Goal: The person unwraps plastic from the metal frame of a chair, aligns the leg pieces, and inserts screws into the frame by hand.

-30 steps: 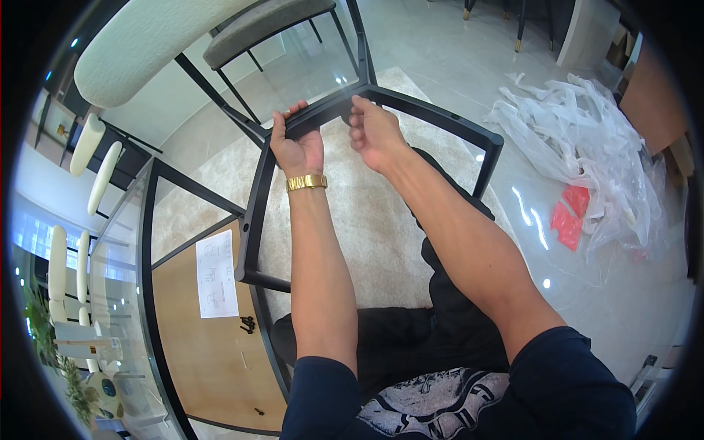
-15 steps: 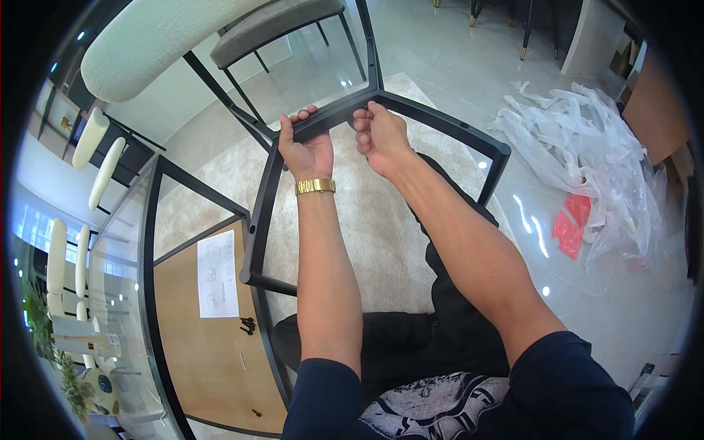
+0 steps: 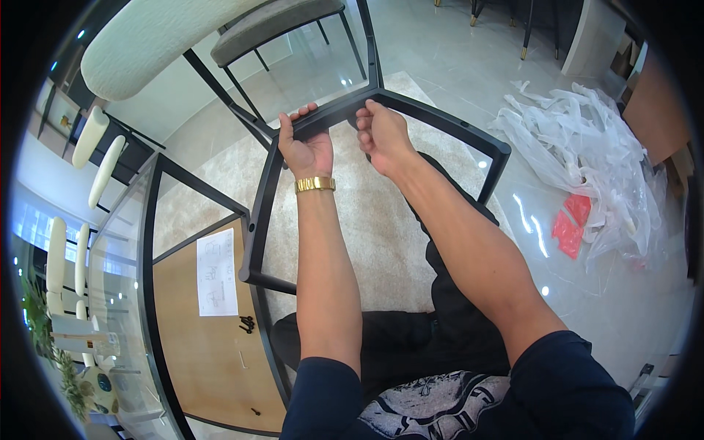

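A black metal chair frame (image 3: 425, 111) with a cream padded backrest (image 3: 158, 44) stands tilted in front of me. My left hand (image 3: 308, 150) is wrapped around its crossbar (image 3: 334, 110), thumb on the near side and fingertips over the top. A gold watch sits on that wrist. Just right of it, my right hand (image 3: 385, 136) is closed in a pinch against the bar's underside, near the corner where the side rail begins. Whatever its fingers hold is hidden.
Left of me, a wooden panel (image 3: 198, 367) in a black frame carries a paper sheet (image 3: 218, 275), several black screws (image 3: 247, 324) and a hex key (image 3: 243, 359). Crumpled clear plastic (image 3: 579, 147) lies on the tiles at right. A grey chair (image 3: 279, 33) stands beyond.
My right hand's fingers have shifted and turned slightly at the bar. The left hand and the chair frame have stayed where they were.
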Demonstrator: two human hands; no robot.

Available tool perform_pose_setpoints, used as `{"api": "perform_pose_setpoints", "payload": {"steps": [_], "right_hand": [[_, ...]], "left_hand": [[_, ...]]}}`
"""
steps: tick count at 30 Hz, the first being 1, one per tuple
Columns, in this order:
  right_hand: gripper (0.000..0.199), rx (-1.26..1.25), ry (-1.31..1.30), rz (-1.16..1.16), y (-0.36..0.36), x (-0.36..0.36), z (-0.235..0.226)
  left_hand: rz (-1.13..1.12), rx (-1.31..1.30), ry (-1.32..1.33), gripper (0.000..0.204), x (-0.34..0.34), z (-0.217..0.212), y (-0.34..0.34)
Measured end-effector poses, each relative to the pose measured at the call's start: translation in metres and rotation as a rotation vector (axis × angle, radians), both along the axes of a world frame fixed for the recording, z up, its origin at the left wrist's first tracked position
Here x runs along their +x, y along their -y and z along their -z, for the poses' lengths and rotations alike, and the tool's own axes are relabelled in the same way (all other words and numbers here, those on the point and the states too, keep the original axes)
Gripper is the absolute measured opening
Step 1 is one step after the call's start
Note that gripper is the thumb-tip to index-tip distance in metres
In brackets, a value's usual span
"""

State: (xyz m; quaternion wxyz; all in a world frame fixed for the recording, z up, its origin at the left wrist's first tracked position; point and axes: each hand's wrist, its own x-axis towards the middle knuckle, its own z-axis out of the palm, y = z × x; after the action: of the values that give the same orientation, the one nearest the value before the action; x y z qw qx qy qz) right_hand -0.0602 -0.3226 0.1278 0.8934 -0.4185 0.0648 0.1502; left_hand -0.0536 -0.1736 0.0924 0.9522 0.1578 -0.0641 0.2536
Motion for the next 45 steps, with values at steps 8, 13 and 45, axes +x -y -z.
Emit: {"api": "perform_pose_setpoints", "payload": {"steps": [8,13,45], "right_hand": [[0.023,-0.02,0.012,0.016,0.0,0.0,0.001],[0.022,0.111,-0.07,-0.03,0.0,-0.001,-0.003],[0.022,0.169,-0.088,-0.075,0.0,0.0,-0.002]], "left_hand": [[-0.018,0.018,-0.023,0.029,-0.001,-0.001,0.003],[-0.036,0.031,-0.036,0.029,-0.001,-0.002,0.002],[-0.041,0.059,-0.037,0.032,-0.002,-0.001,0.001]]}}
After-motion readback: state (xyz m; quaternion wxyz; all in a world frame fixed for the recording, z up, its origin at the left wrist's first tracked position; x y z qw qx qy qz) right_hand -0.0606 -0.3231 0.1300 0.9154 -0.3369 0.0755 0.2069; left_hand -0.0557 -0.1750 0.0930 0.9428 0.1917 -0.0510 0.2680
